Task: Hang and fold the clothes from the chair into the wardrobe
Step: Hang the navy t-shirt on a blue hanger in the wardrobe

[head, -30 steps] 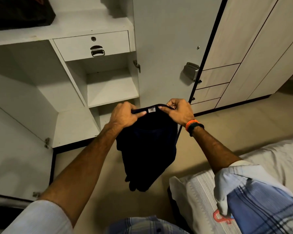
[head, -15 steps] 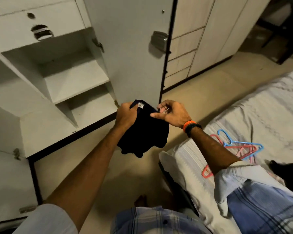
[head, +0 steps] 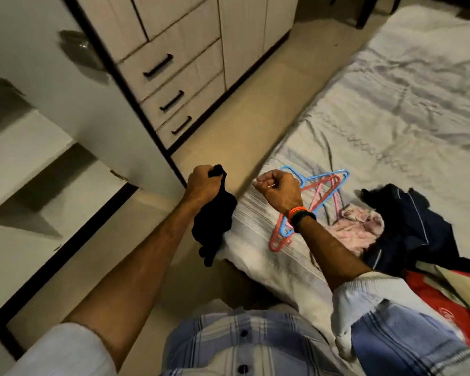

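Grey bedsheet: the bed [head: 391, 104] fills your right side and carries everything you need next — hangers and the waiting pile.
Wardrobe: the open white shelves [head: 33, 164] sit to your left, with the door edge between them and the drawer unit [head: 174, 85] further off.
Clothes pile: dark navy, red and pink garments [head: 407, 229] heaped on the bed, right of your right forearm; no chair shows in this view.
Black garment: the black garment [head: 215, 221] hangs bunched from your left fist, long axis straight down, its lower end beside the bed corner and off the floor.
Hangers: the blue and pink hangers [head: 323, 194] lie flat on the sheet, stacked, hooks toward you and the wide ends pointing away up the bed.
Left hand: your left hand [head: 201, 183] is curled tight round the garment's top edge.
Right hand: your right hand [head: 280, 185] has its fingers curled in, thumb and forefinger pinching a small pale scrap — too small to name.
Key relation: the hangers lie just under and beyond your right hand, touching nothing of yours; the right is plainly the nearer hand, the left is occupied.
Judgement: likely you reach down with the right for a hanger — you'd need to drop the scrap first.
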Action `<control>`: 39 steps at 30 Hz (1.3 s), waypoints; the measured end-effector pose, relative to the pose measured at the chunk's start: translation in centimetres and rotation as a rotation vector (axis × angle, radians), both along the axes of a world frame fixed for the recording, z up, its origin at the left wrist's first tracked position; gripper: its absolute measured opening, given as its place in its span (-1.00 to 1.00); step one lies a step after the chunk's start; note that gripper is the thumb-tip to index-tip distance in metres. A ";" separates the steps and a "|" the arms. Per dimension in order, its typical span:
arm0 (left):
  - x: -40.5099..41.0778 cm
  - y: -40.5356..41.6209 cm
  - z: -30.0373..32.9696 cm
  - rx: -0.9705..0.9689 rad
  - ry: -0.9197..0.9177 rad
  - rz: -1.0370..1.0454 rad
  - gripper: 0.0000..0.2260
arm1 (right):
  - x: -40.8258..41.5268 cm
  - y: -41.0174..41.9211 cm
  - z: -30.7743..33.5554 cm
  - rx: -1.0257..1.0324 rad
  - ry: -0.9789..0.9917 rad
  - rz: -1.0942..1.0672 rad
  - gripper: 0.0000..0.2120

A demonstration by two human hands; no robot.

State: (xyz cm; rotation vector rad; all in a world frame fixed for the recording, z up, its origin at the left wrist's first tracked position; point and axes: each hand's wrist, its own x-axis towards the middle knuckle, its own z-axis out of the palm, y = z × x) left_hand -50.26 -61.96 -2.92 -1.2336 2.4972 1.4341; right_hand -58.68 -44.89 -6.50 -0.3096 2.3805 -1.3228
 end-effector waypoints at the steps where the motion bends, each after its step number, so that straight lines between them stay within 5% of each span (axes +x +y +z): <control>1: -0.9 1.0 -0.4 0.004 -0.003 -0.019 -0.69 | -0.7 1.0 -0.5 0.000 -0.003 -0.009 -0.90; 5: -4.5 6.1 -2.1 0.026 -0.035 -0.078 -0.82 | -3.2 5.9 -1.9 0.025 -0.042 -0.063 -0.88; 15: -12.0 12.5 -6.6 0.092 -0.145 -0.193 -0.69 | -7.8 12.2 -6.6 0.133 -0.207 -0.190 -0.86; 31: -18.0 12.5 -20.7 0.228 -0.405 -0.184 -0.58 | -14.0 8.0 -21.3 0.467 -0.385 -0.195 -0.61; 39: -18.5 11.1 -21.8 0.229 -0.340 -0.266 -0.54 | -14.3 6.6 -23.5 0.570 -0.391 -0.209 -0.70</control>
